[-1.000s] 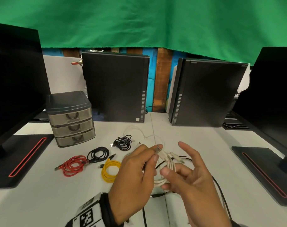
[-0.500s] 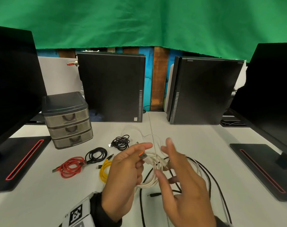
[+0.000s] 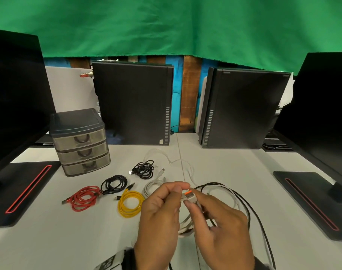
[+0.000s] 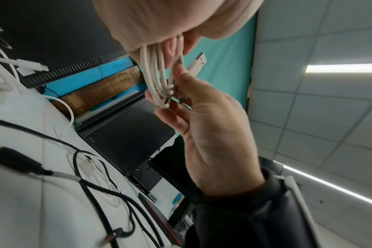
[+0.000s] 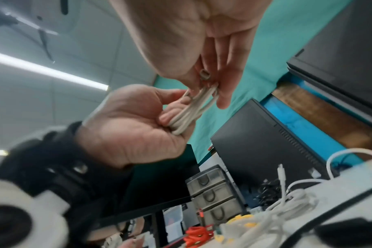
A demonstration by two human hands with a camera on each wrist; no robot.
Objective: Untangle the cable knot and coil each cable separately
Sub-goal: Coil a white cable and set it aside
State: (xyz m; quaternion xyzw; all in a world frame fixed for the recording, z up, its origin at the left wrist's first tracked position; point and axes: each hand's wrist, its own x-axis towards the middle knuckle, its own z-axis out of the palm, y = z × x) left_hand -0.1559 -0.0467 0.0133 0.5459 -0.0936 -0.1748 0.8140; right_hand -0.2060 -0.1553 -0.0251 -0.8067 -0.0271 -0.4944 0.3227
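Left hand (image 3: pixel 158 215) gripped a gathered white cable coil (image 4: pixel 157 80), fingers curled round its loops. Right hand (image 3: pixel 222 227) pinched the coil's USB plug (image 3: pixel 190 197), held above the table (image 3: pixel 68 240). Right of the grip lay loose black and white cables (image 3: pixel 244 201); left, a yellow coil (image 3: pixel 130 203).

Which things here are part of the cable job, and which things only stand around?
Job:
- white cable, held by left hand and right hand
- loose black cable
- coiled red cable and yellow cable

Around:
- drawer unit
- two computer towers
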